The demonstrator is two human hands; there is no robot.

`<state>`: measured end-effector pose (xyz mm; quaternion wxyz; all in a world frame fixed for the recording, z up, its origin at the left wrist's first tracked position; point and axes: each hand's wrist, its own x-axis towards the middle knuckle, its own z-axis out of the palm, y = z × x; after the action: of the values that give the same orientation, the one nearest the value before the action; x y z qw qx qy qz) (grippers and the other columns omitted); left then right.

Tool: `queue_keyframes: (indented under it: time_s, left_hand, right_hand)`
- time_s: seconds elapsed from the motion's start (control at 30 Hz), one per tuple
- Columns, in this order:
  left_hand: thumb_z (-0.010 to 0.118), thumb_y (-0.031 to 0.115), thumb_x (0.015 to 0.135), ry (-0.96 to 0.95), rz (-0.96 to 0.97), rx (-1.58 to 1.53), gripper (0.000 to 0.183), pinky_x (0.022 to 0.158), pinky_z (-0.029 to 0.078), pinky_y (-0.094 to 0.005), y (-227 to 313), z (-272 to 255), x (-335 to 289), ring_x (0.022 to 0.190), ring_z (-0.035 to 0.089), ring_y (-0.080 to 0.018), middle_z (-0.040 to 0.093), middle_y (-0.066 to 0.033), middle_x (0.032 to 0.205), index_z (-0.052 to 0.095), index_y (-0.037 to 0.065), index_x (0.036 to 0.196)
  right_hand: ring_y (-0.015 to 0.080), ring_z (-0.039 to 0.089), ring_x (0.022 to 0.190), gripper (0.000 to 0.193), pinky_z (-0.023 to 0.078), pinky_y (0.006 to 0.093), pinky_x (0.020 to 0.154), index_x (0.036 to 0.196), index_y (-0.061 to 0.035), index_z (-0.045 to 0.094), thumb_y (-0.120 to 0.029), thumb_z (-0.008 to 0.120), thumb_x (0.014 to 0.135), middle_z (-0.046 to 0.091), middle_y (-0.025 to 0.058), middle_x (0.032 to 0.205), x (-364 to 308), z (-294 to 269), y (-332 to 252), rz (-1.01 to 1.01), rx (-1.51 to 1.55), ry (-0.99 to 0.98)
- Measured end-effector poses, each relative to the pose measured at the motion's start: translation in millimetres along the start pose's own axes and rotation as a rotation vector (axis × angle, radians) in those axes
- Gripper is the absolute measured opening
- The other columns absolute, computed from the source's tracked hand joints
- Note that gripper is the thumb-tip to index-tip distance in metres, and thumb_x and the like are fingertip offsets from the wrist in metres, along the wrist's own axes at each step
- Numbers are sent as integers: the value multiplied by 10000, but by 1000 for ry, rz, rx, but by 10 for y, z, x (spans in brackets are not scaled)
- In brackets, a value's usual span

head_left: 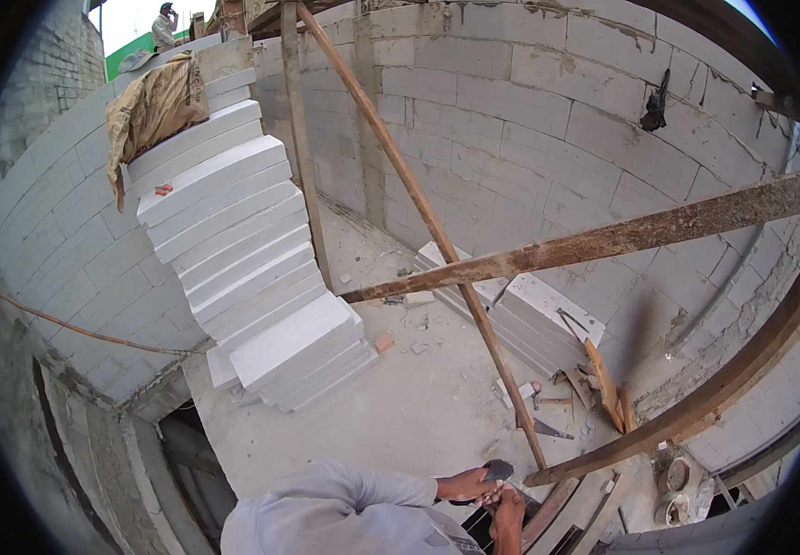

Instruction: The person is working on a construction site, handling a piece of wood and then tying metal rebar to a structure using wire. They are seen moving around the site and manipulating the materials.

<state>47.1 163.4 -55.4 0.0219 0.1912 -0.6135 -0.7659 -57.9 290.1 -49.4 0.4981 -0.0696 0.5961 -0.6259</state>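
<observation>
In front of my body, at the bottom of the view, both hands meet. My left hand (464, 486) comes in from the left in a grey sleeve, its fingers closed round a small dark object (498, 471) whose kind I cannot make out. Just below and to the right, my right hand (509, 514) is raised with bent fingers against the left fingertips. Whatever its fingers pinch is too small to tell. Beneath the hands lie wooden planks (553, 514) with dark gaps between them.
A tall stepped stack of white blocks (243, 199) stands left, a brown sack (158, 106) on top. Wooden beams (594, 242) cross the space. A lower block stack (548, 310), a hand saw (553, 430) and buckets (674, 475) are right. Far left, another person (164, 28) stands.
</observation>
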Motion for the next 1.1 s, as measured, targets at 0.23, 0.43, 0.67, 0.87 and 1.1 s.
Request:
queue_keyframes:
  time_s: [0.23,0.43,0.67,0.87,1.1]
  left_hand:
    - [485,325,1033,-61,-38,110,392,633,540,-316,-588,429,-105,683,683,-157,703,-73,822,611,-27,916]
    - [527,333,1000,-79,-11,281,388,615,541,-329,-1300,802,-28,637,686,-192,696,-89,740,647,-18,886]
    - [532,450,985,-358,-270,175,535,612,549,-384,-1429,974,-238,649,708,-287,705,-180,730,675,-43,832]
    - [517,509,963,-521,-290,596,641,759,529,-466,-1894,1105,-427,802,690,-420,677,-293,815,665,-107,866]
    - [545,450,970,-638,-197,619,577,675,505,-482,-2130,1186,-762,688,665,-424,645,-266,694,636,-83,767]
  right_hand:
    - [134,474,653,298,433,311,680,842,-129,494,-321,432,1061,461,-13,697,-391,-344,573,126,283,90]
    - [148,449,649,298,411,334,689,869,-149,510,-336,393,1069,431,-14,675,-609,-698,1008,247,431,182]
    - [150,417,606,317,433,347,698,841,-139,476,-325,364,1073,411,-11,657,-1059,-701,1715,258,758,471]
    - [132,371,558,281,419,337,670,808,-145,470,-281,388,1041,379,-30,627,-1406,-803,2304,369,965,539]
    - [130,393,537,270,409,329,614,755,-157,448,-205,382,1012,384,-31,601,-1729,-437,2273,351,1024,776]
